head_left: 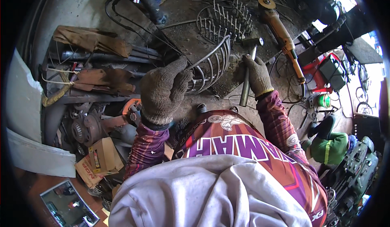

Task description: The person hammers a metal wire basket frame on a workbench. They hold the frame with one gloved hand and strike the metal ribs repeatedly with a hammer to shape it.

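Observation:
A knitted work glove covers each of my hands. My left hand is closed on the edge of a curved metal rod frame, made of several bent bars joined like a basket. The frame rests at the near edge of the dark metal worktable. To its right my right hand grips a hammer by its metal handle, the head pointing away from me over the table. Behind the frame, a cluster of upright metal pegs stands on the table. My left fingertips are partly hidden.
An angle grinder lies at the table's right side. Brown leather pieces and metal pipes fill the left, above a cardboard box. Cables, a red container and part of a person in green are at the right.

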`<state>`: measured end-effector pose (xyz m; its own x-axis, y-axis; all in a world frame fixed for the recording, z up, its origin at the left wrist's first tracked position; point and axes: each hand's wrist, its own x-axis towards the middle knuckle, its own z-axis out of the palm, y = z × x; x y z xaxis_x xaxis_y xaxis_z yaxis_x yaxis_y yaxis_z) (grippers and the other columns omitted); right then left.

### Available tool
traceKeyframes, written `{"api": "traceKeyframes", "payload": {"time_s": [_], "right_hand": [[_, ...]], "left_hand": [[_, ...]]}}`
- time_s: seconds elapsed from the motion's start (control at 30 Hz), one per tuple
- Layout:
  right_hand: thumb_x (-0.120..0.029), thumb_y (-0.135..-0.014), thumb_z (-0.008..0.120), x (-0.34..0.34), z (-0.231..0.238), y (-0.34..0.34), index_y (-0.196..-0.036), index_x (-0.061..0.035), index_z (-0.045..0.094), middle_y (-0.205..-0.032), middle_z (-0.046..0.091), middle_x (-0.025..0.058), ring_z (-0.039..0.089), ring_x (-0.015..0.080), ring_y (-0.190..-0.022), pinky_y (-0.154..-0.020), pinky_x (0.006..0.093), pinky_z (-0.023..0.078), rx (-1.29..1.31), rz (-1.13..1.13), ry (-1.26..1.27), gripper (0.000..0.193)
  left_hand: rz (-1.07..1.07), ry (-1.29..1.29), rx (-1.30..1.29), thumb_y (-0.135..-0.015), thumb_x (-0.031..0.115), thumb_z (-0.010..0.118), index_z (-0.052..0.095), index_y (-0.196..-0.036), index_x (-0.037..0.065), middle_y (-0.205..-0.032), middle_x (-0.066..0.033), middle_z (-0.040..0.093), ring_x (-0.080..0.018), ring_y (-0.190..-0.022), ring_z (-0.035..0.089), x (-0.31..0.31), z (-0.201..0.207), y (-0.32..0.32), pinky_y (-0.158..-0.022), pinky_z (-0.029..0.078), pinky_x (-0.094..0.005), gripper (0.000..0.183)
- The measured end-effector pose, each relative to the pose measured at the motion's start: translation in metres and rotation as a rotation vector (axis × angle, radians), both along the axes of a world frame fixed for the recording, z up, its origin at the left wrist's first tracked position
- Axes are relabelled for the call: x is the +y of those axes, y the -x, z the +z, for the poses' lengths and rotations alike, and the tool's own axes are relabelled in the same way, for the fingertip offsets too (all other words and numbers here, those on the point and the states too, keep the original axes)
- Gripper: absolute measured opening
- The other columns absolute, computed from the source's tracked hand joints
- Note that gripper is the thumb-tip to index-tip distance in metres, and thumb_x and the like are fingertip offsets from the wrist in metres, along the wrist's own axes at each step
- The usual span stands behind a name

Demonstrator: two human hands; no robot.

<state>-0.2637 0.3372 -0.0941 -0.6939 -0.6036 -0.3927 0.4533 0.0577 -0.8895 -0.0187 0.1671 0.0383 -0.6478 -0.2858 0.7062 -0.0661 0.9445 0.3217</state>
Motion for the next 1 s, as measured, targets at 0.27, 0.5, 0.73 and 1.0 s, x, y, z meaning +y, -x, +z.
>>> {"api": "traceKeyframes", "payload": {"time_s": [0.27,0.5,0.73,1.0], "right_hand": [[-0.028,-0.101,0.061,-0.001,-0.003,0.002,-0.106,0.0000,0.058,-0.084,0.063,0.0072,0.064,0.0183,-0.068,-0.061,0.0350,0.057,-0.065,0.014,0.046,0.029],[-0.027,-0.102,0.059,0.005,0.011,0.001,-0.108,0.0001,0.058,-0.085,0.064,0.0081,0.065,0.0197,-0.069,-0.064,0.0349,0.057,-0.197,0.022,0.102,0.028],[-0.030,-0.102,0.060,0.008,0.004,0.005,-0.111,0.0021,0.059,-0.086,0.065,0.0085,0.066,0.0193,-0.070,-0.064,0.0342,0.057,-0.132,0.053,0.032,0.034],[-0.036,-0.099,0.063,0.006,-0.004,0.005,-0.107,0.0025,0.060,-0.085,0.065,0.0096,0.065,0.0193,-0.069,-0.065,0.0352,0.056,-0.009,0.068,-0.046,0.039]], "left_hand": [[-0.037,0.091,-0.133,-0.088,0.021,0.078,0.073,-0.110,0.009,-0.092,-0.0094,0.075,-0.0296,-0.071,0.068,0.008,0.016,0.013,-0.065,0.053,-0.0415,0.026],[-0.049,0.173,-0.126,-0.089,0.020,0.077,0.074,-0.111,0.009,-0.094,-0.0100,0.075,-0.0294,-0.074,0.070,0.011,0.018,0.027,-0.068,0.055,-0.0406,0.026],[-0.061,0.139,-0.199,-0.090,0.019,0.076,0.074,-0.109,0.008,-0.095,-0.0101,0.076,-0.0296,-0.077,0.072,0.016,0.022,0.034,-0.070,0.057,-0.0396,0.022],[-0.069,0.060,-0.182,-0.092,0.020,0.074,0.074,-0.109,0.008,-0.097,-0.0109,0.076,-0.0302,-0.080,0.074,0.010,0.021,0.038,-0.070,0.057,-0.0399,0.021]]}}
